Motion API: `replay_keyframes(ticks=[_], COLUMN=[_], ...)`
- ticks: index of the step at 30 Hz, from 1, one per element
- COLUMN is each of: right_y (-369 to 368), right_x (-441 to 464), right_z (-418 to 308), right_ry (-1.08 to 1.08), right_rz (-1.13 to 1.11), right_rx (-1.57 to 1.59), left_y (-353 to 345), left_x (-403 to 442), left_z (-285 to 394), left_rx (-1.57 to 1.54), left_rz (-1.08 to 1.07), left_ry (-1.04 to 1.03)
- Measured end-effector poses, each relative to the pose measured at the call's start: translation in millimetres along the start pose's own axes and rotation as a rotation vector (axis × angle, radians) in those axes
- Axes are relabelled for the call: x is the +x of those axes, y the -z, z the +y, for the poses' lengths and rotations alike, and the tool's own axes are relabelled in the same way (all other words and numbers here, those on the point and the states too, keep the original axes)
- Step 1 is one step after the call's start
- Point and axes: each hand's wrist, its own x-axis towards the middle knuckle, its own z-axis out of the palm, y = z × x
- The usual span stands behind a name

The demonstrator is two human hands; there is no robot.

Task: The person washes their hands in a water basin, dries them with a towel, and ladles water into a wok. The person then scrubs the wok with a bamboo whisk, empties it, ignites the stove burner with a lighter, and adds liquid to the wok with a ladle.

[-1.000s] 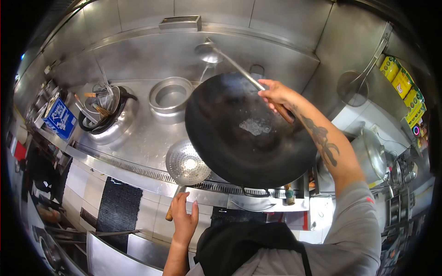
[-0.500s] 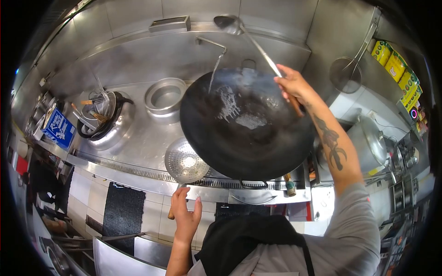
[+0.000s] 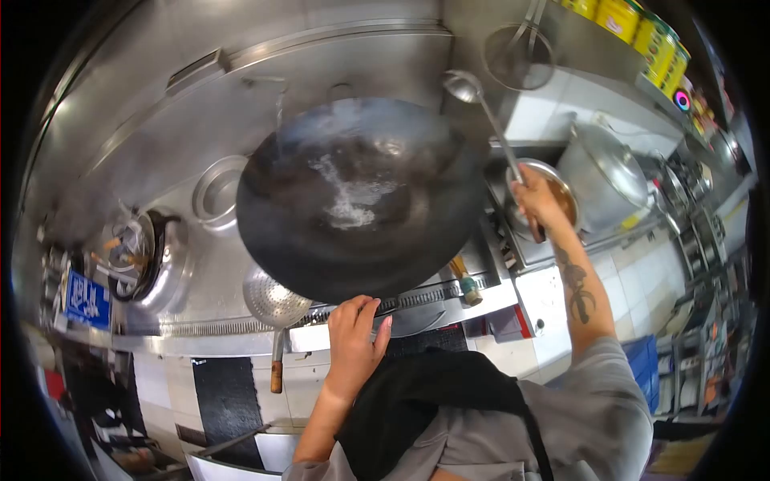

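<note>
The large black wok [image 3: 361,260] has a small pool of foamy water [image 3: 353,210] in its bottom. My right hand [image 3: 539,200] grips the wooden end of a long metal ladle [image 3: 497,128], its bowl raised beyond the wok's right rim. Under that hand sits a round metal pot [image 3: 568,178] with brown contents. My left hand [image 3: 353,341] is at the wok's near rim beside its loop handle, thumb and fingers apart, holding nothing; contact with the rim is unclear. A perforated skimmer [image 3: 269,298] with a wooden grip lies left of it.
A thin tap [image 3: 269,80] runs water at the wok's far left. A metal basin [image 3: 218,192] and a pot of utensils [image 3: 164,260] stand left. A lidded stockpot [image 3: 605,172], a hanging strainer [image 3: 517,58] and yellow tins [image 3: 658,48] are right. A green-bound brush [image 3: 469,290] lies near the front edge.
The view has turned right. My right hand has swung the ladle from above the wok to its right side. My left hand has moved from near the skimmer's handle to the wok's near rim.
</note>
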Motion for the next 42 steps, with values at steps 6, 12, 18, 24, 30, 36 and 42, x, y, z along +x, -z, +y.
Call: replay_keyframes(ticks=[6, 12, 18, 24, 30, 36, 42], right_y=[-2.3, -33.0, -64.3, -126.4, -100.5, -17.9, 56.5], right_x=[-4.2, -33.6, -66.8, -72.3, -100.1, -230.0, -435.6], right_z=[93.1, 169.7, 264.0, 376.0, 298.1, 272.2, 339.0], right_ry=[-0.141, -0.207, -0.233, 0.213, -0.186, -0.132, -0.597], right_rz=[-0.033, -0.080, -0.122, 0.059, -0.268, -0.064, 0.614], right_rx=[0.262, 0.389, 0.232, -0.366, -0.531, -0.349, -0.416], left_y=[-36.2, -46.0, -43.9, -71.4, -156.0, -216.3, -261.3], left_x=[1.6, 0.0, -3.5, -22.8, -12.5, 27.1, 38.6], left_z=[9.7, 11.3, 53.0, 71.6, 19.7, 83.1, 142.9], left_rx=[0.099, 0.129, 0.241, -0.112, -0.428, -0.794, -0.887], left_rz=[-0.193, -0.155, 0.036, -0.085, -0.369, -0.639, -0.896], left_ry=[0.061, 0.123, 0.067, 0.143, 0.091, 0.046, -0.083])
